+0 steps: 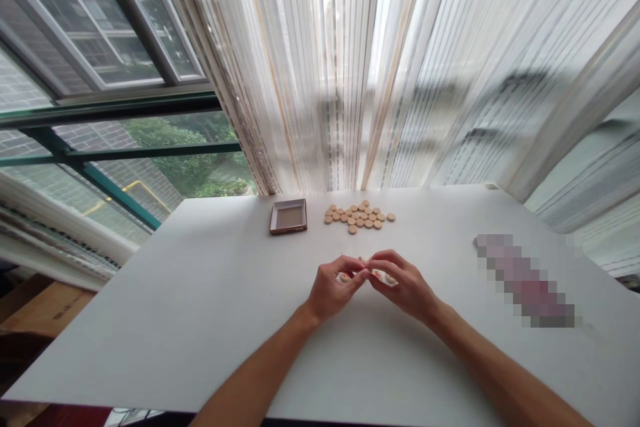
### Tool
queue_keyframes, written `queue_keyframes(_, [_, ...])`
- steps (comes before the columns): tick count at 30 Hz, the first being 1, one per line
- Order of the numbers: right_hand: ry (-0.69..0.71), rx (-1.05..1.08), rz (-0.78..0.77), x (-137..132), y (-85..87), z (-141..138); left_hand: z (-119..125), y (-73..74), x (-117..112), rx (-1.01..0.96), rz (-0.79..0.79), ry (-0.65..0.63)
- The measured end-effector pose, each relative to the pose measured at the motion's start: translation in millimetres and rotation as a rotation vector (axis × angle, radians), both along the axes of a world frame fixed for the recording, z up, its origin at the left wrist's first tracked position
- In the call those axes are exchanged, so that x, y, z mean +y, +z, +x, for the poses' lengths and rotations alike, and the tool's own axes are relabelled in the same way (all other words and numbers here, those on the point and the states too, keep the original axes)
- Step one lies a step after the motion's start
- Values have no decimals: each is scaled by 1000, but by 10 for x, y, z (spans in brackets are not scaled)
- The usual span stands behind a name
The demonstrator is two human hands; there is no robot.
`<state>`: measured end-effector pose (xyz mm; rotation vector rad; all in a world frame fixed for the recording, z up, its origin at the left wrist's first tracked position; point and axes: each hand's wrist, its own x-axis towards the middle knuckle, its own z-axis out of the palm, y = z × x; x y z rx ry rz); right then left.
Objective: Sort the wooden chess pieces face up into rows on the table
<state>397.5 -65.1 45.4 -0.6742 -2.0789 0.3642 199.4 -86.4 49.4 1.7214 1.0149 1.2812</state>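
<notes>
Pale daylight comes through sheer white striped curtains (310,67) behind a broad white flat-topped surface (200,320). At the left, a dark-framed glass window (131,13) shows green leafy bushes (175,137) and a grey brick wall (93,137); a brown cardboard box (50,307) sits low beside the surface's left edge.

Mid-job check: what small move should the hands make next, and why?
I'd probably ease the left hand and right hand slowly apart: they meet closely, largely hiding whatever sits between them, and red-marked pieces show close by, so a gentle parting should reveal the spot with less risk of a knock.
</notes>
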Motion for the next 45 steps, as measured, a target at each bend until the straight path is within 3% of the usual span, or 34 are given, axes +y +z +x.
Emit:
queue_keyframes(5, [-8, 12, -54, -33, 25, -22, 2, -7, -25, 7, -3, 17])
queue_keyframes(12, [-6, 17, -66, -53, 71, -42, 65, -22, -10, -221, -192, -14])
queue_keyframes(15, [-7, 24, -76, -57, 78, -45, 76, -15, -14, -234, -229, -21])
queue_keyframes(33, [-20, 34, -168, -43, 3, -26, 41, 59, -19, -238, -267, -100])
queue_keyframes(38, [-72, 71, -200, -54, 46, -48, 41, 43, -24, -224, -275, -85])
queue_keyframes(45, [-19, 79, -169, -42, 61, -36, 48, 61, -12, -260, -302, -60])
